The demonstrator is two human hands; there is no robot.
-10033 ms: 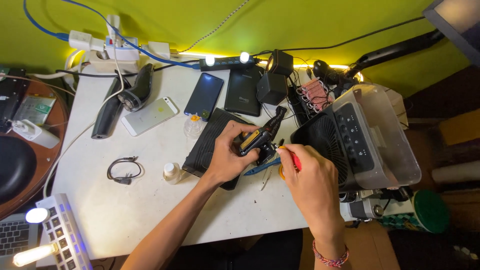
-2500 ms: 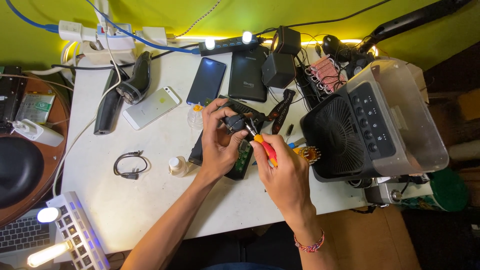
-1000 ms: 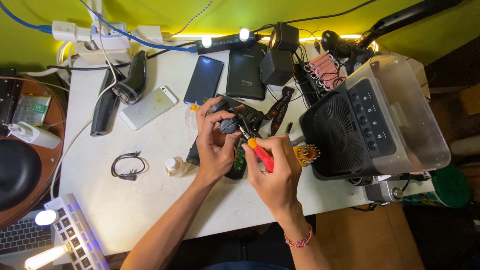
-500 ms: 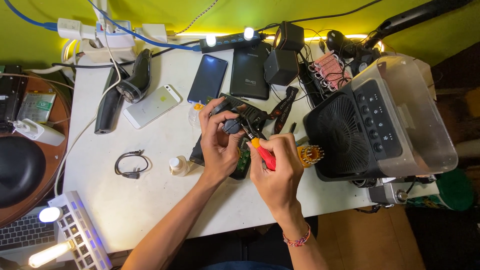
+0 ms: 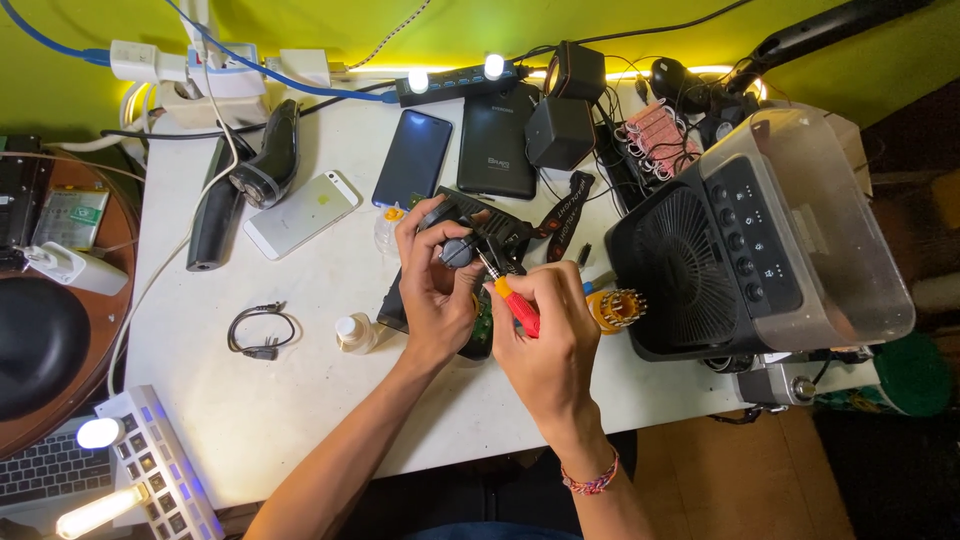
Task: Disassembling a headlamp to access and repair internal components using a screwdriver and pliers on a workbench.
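My left hand (image 5: 437,290) grips a small black device part (image 5: 462,240) with a round silver piece on it, held above a black opened device (image 5: 400,305) with a green circuit board showing. My right hand (image 5: 548,335) holds a red-handled screwdriver (image 5: 512,300), its thin metal tip touching the held part. Both hands are close together at the middle of the white table (image 5: 300,400).
A large black fan unit (image 5: 720,260) stands right of my hands, a yellow bit holder (image 5: 615,308) beside it. Behind lie a dark phone (image 5: 413,158), a black phone (image 5: 498,140), a white phone (image 5: 300,212), a shaver (image 5: 268,160). A small white bottle (image 5: 355,332) and a coiled cable (image 5: 260,330) lie left.
Over ten seconds my hands lifted the black part off the table and brought the screwdriver tip onto it. In the last second they have barely shifted.
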